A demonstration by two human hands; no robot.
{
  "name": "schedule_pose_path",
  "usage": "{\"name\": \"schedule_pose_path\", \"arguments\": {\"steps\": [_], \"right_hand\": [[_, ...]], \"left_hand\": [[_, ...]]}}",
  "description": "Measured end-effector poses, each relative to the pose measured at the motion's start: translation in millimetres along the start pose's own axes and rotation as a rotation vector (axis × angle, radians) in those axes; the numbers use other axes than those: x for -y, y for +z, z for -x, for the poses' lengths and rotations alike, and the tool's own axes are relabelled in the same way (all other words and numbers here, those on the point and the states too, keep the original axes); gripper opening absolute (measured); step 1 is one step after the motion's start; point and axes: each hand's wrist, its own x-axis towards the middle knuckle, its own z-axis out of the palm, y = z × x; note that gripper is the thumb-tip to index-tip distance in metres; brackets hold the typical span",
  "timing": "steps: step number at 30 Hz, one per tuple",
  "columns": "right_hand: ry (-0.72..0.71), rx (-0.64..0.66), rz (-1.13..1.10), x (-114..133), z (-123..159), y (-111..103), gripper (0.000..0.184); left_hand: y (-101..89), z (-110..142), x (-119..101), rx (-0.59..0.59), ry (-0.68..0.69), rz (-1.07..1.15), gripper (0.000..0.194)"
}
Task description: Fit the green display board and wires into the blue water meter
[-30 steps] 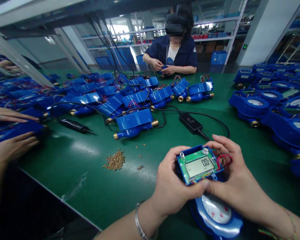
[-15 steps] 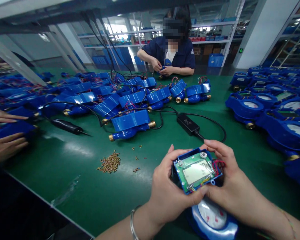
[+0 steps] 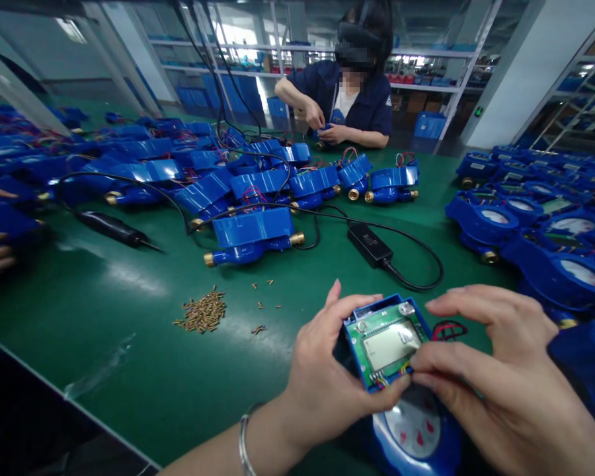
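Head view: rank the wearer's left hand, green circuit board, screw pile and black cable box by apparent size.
1. Left hand
2. Green circuit board
3. Screw pile and black cable box: too alike to rank

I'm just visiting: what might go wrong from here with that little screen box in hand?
The right-hand fingers are close to the thin yellow wires, so they might snag one.
The red and black wires form a loose loop that could catch too.
The small brass-coloured pieces lie loose on the table, so a knock might scatter them.
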Motion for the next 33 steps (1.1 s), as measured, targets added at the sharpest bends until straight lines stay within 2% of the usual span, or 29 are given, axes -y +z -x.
{"name": "schedule_pose_path", "arguments": {"steps": [6, 14, 17, 19, 24, 26, 33], "right_hand": [[-0.018, 0.063, -0.022, -0.8, 2.2, 0.3, 0.027], [-0.057, 0.12, 0.061, -1.2, 2.7, 2.3, 0.02], [-0.103, 0.152, 0.076, -2.7, 3.4, 0.8, 0.021], [-0.079, 0.162, 0.039, -2.9, 3.9, -1.2, 0.023], [0.025, 0.108, -0.036, -1.4, 3.9, -2.7, 0.02], [0.035, 0.068, -0.039, -0.7, 3.4, -1.0, 0.021], [0.017, 0.078, -0.03, 0.3, 4.3, 3.4, 0.023]], "left_hand": [[1.6, 0.1, 1.5, -0.003, 0.016, -0.023, 0.066], [-0.5, -1.1, -4.1, 0.008, 0.031, -0.105, 0.065], [-1.4, -1.0, -5.7, 0.025, 0.03, -0.136, 0.066], [-1.7, -1.0, -6.1, 0.039, 0.024, -0.145, 0.065], [-0.9, -1.5, -4.1, 0.033, -0.014, -0.126, 0.066], [-0.4, -1.6, -3.3, 0.031, -0.028, -0.104, 0.066], [-1.3, -0.8, -5.8, 0.03, -0.041, -0.115, 0.064]]}}
